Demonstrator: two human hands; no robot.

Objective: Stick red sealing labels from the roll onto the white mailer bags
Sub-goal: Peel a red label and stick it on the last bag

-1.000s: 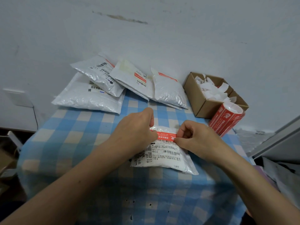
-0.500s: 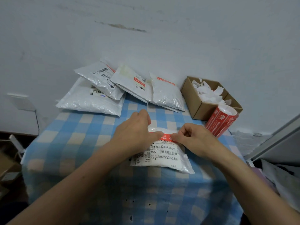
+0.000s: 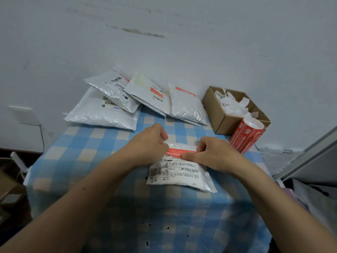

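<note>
— Where's the bag (image 3: 179,173)?
— Middle of the table (image 3: 82,152), printed "802" beside a barcode. Left hand (image 3: 147,145) and right hand (image 3: 212,152), fingers curled, pinch the red label (image 3: 179,153) along its twelve-o'clock edge. Roll (image 3: 246,138) at two o'clock.

White mailer bag (image 3: 182,177) lies flat, centre front, shipping print up, slightly skewed. Red label (image 3: 179,153) runs across its top edge. Label roll (image 3: 246,138), red, lies tilted at right. More white bags (image 3: 102,114) are piled overlapping at the back, several showing red labels.
</note>
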